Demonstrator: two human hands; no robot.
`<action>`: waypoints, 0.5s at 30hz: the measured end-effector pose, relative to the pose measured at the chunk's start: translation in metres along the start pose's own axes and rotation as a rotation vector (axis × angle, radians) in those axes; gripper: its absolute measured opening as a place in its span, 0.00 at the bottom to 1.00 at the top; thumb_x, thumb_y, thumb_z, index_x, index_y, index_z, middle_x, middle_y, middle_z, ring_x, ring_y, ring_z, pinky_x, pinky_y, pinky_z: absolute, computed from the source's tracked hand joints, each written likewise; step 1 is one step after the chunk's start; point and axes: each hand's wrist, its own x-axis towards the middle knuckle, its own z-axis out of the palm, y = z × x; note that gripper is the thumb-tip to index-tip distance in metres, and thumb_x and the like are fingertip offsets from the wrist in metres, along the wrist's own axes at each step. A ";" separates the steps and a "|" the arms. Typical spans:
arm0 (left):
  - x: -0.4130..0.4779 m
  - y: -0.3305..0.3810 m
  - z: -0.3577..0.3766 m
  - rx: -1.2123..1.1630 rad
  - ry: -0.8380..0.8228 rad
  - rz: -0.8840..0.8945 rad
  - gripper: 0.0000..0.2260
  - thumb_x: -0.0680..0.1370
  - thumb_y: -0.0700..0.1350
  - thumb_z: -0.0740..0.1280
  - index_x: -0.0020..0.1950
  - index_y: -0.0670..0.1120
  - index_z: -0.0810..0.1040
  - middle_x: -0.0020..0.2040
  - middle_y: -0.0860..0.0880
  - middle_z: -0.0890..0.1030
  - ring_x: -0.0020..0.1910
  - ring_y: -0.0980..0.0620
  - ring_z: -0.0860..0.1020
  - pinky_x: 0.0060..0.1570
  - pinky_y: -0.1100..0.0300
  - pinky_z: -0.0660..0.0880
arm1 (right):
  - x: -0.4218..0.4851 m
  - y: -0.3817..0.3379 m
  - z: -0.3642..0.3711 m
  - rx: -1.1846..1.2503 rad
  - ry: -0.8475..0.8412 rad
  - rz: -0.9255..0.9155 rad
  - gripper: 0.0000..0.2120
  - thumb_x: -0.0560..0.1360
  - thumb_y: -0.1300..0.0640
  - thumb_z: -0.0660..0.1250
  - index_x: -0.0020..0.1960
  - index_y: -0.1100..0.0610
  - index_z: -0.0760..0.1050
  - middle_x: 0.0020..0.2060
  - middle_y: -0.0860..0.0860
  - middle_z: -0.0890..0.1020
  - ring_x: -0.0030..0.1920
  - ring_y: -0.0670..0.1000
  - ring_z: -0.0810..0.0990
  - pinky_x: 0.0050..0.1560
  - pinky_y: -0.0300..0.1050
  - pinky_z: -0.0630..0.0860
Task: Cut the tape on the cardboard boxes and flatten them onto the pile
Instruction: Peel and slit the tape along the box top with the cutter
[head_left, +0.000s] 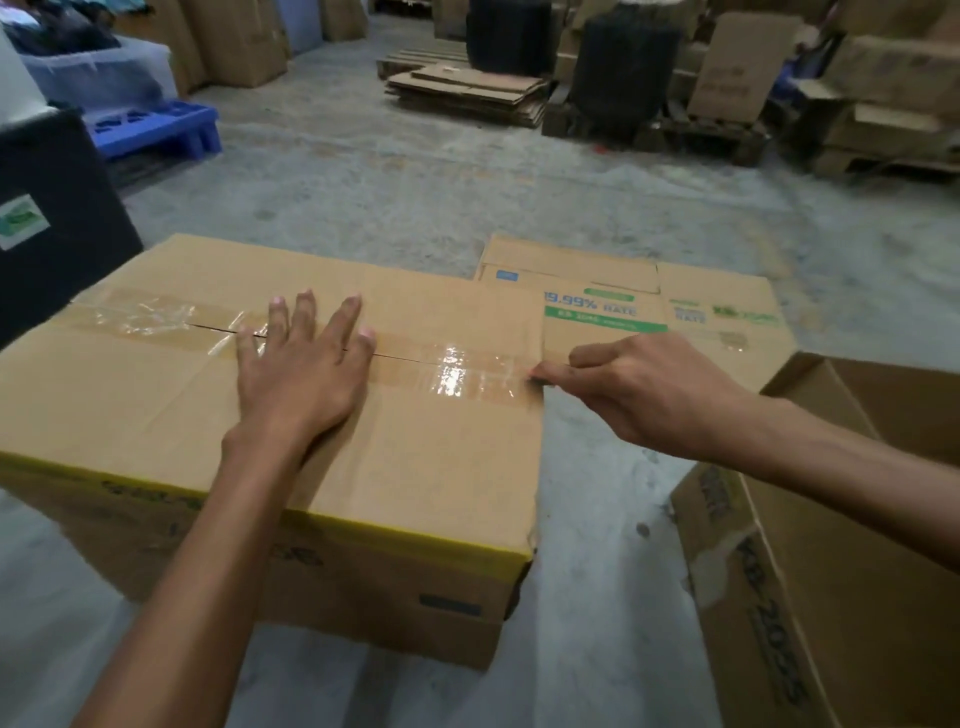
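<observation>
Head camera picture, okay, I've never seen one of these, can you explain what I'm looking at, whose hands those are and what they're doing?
This is one picture from a camera worn on a person's head, looking forward and down, so the two bare arms are the wearer's own. There is no machine. The left hand lies flat, fingers spread, on top of a closed cardboard box standing on a concrete floor. The right hand pinches at the box's right edge, where shiny clear tape runs along the seam; whether it holds a small blade I cannot tell. Behind lies flattened cardboard with green print, and at right stands an open box.
</observation>
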 end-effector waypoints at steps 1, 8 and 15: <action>0.000 -0.001 0.000 -0.004 0.006 0.000 0.25 0.81 0.63 0.42 0.79 0.63 0.48 0.82 0.49 0.46 0.80 0.45 0.43 0.75 0.40 0.40 | -0.002 -0.002 0.005 0.009 0.024 0.015 0.20 0.77 0.62 0.68 0.67 0.49 0.79 0.43 0.47 0.83 0.34 0.59 0.81 0.22 0.46 0.70; -0.021 0.030 -0.011 -0.005 -0.034 -0.015 0.27 0.82 0.60 0.45 0.81 0.53 0.51 0.81 0.38 0.45 0.79 0.40 0.41 0.73 0.33 0.40 | -0.026 -0.015 0.046 0.316 0.313 0.174 0.19 0.81 0.62 0.65 0.71 0.55 0.75 0.47 0.52 0.85 0.43 0.56 0.84 0.39 0.53 0.81; -0.092 0.119 0.003 0.018 -0.116 0.247 0.50 0.70 0.77 0.47 0.81 0.47 0.39 0.80 0.42 0.36 0.76 0.38 0.30 0.70 0.31 0.34 | -0.031 -0.028 0.040 0.800 0.404 0.435 0.15 0.80 0.64 0.67 0.66 0.60 0.79 0.41 0.51 0.86 0.47 0.53 0.85 0.56 0.47 0.81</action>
